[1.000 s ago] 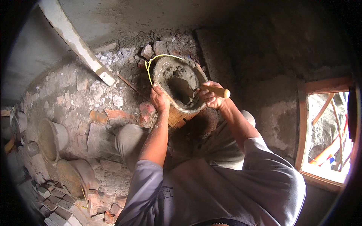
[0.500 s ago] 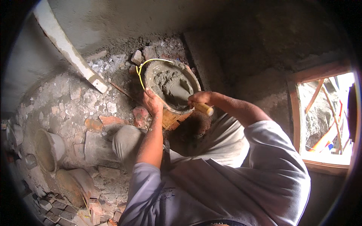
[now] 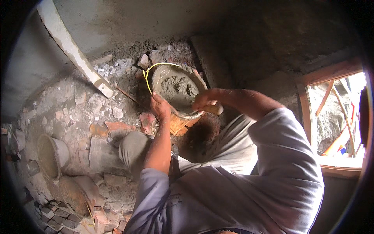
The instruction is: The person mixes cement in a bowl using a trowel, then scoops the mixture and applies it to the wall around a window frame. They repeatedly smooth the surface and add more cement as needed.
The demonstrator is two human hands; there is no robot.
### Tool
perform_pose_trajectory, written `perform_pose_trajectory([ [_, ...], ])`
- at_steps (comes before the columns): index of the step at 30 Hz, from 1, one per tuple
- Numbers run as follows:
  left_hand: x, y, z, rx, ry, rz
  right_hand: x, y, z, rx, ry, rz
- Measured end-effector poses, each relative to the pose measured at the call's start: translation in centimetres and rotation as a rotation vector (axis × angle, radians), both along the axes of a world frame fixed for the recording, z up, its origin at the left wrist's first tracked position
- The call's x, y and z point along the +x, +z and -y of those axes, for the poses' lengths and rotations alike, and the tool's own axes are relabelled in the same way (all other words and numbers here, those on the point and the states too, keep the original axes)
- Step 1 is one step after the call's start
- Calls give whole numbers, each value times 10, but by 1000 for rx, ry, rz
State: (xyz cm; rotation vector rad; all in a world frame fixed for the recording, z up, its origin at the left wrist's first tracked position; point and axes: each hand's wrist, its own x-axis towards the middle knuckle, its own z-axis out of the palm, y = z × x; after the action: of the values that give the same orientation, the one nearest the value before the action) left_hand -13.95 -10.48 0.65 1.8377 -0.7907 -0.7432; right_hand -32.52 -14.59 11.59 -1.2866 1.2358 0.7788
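Observation:
A round bucket point(image 3: 155, 81) of wet grey mortar point(image 3: 177, 86) stands tilted in front of me. My left hand point(image 3: 160, 106) is closed on its near left rim. A yellow cord handle point(image 3: 145, 76) loops over the bucket's left side. My right hand point(image 3: 203, 100) is wrapped round the pale wooden handle point(image 3: 214, 109) of a trowel, at the near right rim. The trowel's blade is down in the bucket and hard to make out against the mortar.
Under the bucket is an orange-brown block point(image 3: 180, 125). Broken bricks point(image 3: 117, 126) and rubble cover the floor. Two more buckets point(image 3: 59, 154) point(image 3: 81, 191) are at the left. A pale board point(image 3: 70, 48) leans at the upper left. A wood-framed opening point(image 3: 306, 117) is at the right.
My right hand has turned over with the trowel, and its blade has moved toward the near side of the bucket. My left hand keeps its hold on the rim.

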Motion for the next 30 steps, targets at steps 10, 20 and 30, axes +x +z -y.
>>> perform_pose_trajectory([
  [10,0,5,0,-74,75,54,-29,50,28,-598,599,-404],
  [20,-1,7,-2,-59,69,43,-2,41,-51,-770,639,-270],
  [30,-10,6,2,-119,72,90,-66,-27,-4,-258,399,-181],
])
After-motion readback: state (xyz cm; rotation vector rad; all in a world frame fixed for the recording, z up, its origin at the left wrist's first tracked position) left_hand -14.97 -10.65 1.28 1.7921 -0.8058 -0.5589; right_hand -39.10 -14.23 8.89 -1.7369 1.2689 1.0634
